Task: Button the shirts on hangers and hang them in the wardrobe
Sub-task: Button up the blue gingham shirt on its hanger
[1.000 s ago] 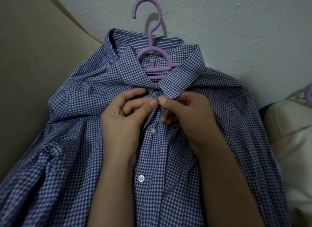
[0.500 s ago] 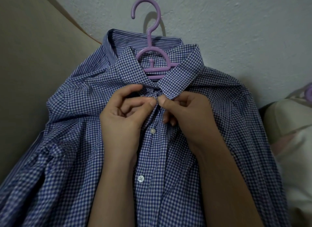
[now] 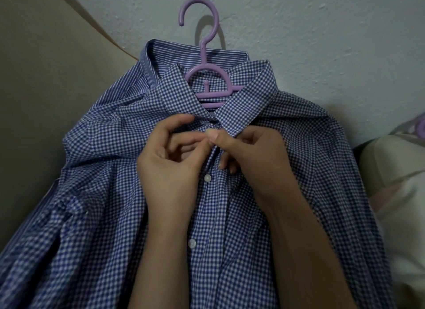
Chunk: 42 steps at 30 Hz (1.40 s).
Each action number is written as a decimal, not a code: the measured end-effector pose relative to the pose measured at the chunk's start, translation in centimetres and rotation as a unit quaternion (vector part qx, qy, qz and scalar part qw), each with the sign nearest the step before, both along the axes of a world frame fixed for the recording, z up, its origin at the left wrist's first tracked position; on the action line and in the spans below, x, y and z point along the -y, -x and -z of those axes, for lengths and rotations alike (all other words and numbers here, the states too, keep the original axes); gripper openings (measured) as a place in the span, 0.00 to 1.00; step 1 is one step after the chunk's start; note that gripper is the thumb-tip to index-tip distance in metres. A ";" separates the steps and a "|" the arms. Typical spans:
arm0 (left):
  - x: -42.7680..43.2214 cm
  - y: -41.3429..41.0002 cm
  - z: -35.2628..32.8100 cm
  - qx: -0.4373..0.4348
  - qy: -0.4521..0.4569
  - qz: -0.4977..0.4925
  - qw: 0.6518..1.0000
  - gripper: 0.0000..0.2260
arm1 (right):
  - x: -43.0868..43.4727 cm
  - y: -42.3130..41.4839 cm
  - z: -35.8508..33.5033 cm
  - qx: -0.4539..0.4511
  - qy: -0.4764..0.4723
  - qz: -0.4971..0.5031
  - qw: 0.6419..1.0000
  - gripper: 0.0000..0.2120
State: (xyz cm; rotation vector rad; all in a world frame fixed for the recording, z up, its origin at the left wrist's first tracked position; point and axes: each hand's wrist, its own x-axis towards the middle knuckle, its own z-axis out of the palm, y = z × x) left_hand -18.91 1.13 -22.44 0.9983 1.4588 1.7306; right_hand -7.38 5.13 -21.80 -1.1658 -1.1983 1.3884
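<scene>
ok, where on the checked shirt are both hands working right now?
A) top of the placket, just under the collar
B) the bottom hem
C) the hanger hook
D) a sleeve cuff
A: the left hand and right hand both pinch the checked shirt at the top of its placket, right under the collar and above the white button.

Dim, soft light; hanger (image 3: 205,62) shadow on wall (image 3: 322,32); wide-angle edge warp.
</scene>
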 end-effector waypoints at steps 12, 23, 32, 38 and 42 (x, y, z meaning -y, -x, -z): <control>0.1 -0.5 0.2 -0.125 0.027 -0.027 0.991 0.16 | -0.6 0.0 0.8 -0.015 0.025 0.046 0.999 0.14; 0.0 -0.4 0.6 -0.169 0.035 -0.036 0.984 0.02 | -0.3 0.4 0.8 -0.012 0.006 0.047 0.999 0.15; -0.1 -0.1 0.8 -0.172 0.064 -0.041 0.982 0.08 | -0.2 -0.3 0.2 -0.031 0.007 -0.004 0.999 0.13; -0.2 0.4 0.8 -0.115 0.059 -0.038 0.991 0.04 | -0.4 -0.5 0.4 -0.040 0.008 -0.018 0.999 0.15; -0.3 0.5 0.6 -0.095 0.053 -0.030 0.994 0.05 | -0.2 -0.3 0.6 -0.021 -0.019 -0.012 1.000 0.15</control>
